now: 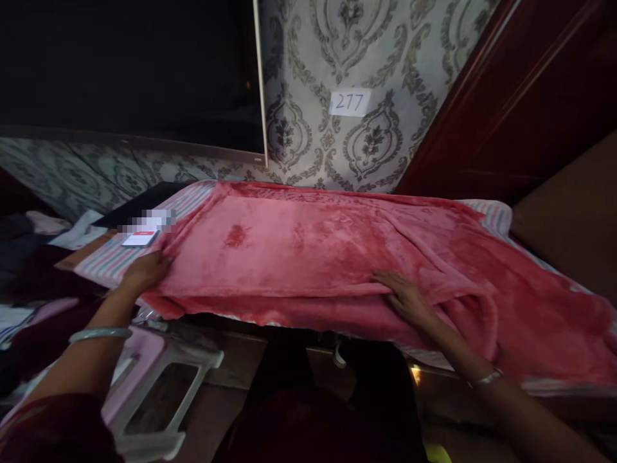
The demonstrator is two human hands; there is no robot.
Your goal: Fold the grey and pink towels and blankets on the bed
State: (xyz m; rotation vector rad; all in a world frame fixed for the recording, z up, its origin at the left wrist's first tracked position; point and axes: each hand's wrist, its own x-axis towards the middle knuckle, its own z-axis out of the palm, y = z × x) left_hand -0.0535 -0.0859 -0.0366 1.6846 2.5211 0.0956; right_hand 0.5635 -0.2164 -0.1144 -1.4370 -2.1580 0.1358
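Note:
A red plush blanket [289, 251] lies folded over in layers along the surface in front of me, with wrinkles and loose folds toward the right. My left hand [147, 270] is closed on the blanket's left front corner, its fingertips partly hidden by the cloth. Farther right, my right hand [405, 299] grips the front edge of the upper layer, fingers over the top and thumb toward the fold. Under the blanket, a striped cloth [186, 199] shows at the left end and the far right corner. A phone [139, 238] with a lit screen rests on it near my left hand.
A large television [130, 71] stands behind at the left. A paper marked 277 [349, 102] is on the patterned wall. A pink and white plastic stool [159, 386] is below my left arm. A dark red wooden panel [520, 103] rises at the right; clothes [29, 257] are piled far left.

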